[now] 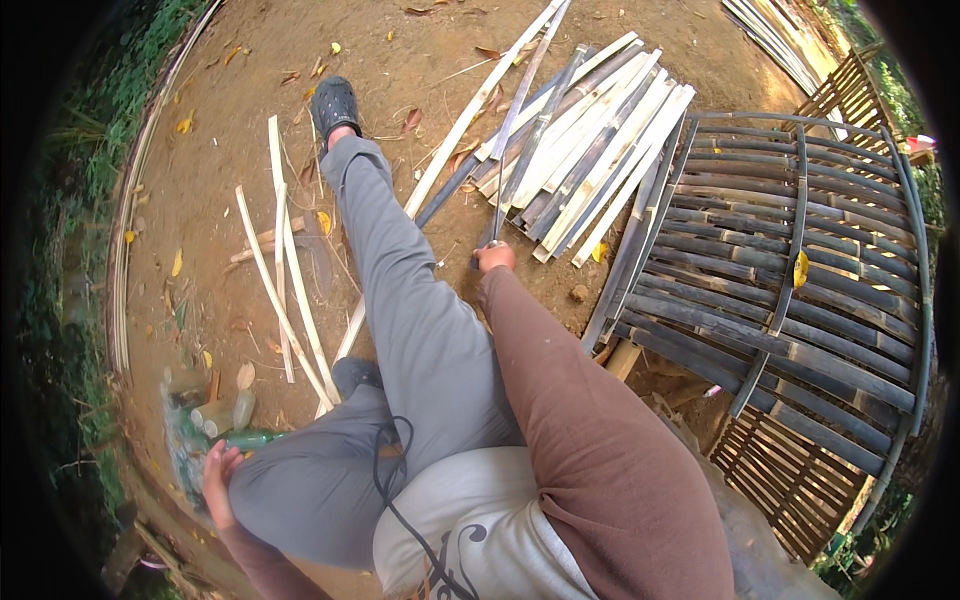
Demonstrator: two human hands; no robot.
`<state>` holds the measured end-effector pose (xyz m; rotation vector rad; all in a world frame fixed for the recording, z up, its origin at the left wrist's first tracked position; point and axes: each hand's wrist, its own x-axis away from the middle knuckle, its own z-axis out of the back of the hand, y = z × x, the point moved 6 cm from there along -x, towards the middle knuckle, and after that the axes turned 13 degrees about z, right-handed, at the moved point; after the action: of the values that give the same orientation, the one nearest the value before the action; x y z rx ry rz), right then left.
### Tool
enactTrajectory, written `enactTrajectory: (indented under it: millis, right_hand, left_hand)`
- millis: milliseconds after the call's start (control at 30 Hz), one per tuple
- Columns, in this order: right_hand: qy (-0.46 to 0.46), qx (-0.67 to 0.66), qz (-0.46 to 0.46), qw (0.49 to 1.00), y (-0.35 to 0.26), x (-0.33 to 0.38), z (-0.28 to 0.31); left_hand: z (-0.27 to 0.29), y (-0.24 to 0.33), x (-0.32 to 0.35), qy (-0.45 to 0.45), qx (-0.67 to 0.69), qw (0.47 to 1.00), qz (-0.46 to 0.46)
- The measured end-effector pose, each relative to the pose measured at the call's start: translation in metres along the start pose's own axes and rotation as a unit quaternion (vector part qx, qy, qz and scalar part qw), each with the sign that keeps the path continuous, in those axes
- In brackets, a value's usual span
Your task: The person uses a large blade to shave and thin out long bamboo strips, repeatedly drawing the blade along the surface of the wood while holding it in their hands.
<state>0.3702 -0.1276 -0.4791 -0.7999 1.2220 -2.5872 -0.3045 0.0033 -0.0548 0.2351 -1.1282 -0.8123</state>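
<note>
**Seated worker gripping a dark tool at the near end of a bamboo pile**

Seen from above, a person sits on bare earth before a fanned pile of split bamboo (610,140), one leg (425,310) stretched out to its left. The right hand (497,257) is closed around a dark, narrow tool (497,216) – probably a knife – just beyond the pile's near left corner. Its thin length points toward the bamboo; whether it touches cannot be told. The arm reaches straight out, perhaps because the pile lies nearly at arm's length.

The left hand (217,478) is well apart from the pile, at its lower left, beside the bent knee. Its fingers look loosely open, with nothing visible in them; it may be there for balance.

The pile's pieces lie lengthwise, near ends toward the person, likely for easy reach. They are long and flat – some pale cream, others dark grey-black, with uneven ends. Left of the pile, beyond the leg, lie loose pale strips (258,240); directly right stands a dark slatted bamboo frame (797,225).
</note>
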Motion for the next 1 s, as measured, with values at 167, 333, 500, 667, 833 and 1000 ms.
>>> enactTrajectory:
  millis: [167,333,500,667,833,1000]
  right_hand:
    - [0.026,-0.117,0.006,0.993,0.003,0.006,0.021]
    - [-0.022,-0.191,0.075,0.979,-0.055,0.05,0.093]
    - [-0.048,-0.22,0.114,0.968,-0.123,0.116,0.174]
    - [-0.115,-0.282,0.128,0.944,-0.182,0.206,0.216]
    - [-0.159,-0.282,0.17,0.931,-0.192,0.272,0.216]
    - [-0.191,-0.142,0.276,0.931,-0.207,0.305,0.206]
  left_hand:
    - [-0.001,0.005,-0.007,-0.011,0.006,1.0,-0.013]
    - [0.022,-0.009,-0.019,0.049,-0.019,0.997,-0.055]
    - [-0.035,0.056,0.043,0.236,-0.177,0.926,-0.234]
    - [-0.239,0.116,0.105,-0.172,-0.121,0.946,-0.245]
    - [-0.418,0.124,0.09,-0.425,-0.089,0.899,-0.05]
    - [-0.463,0.155,0.099,-0.413,0.047,0.909,-0.024]
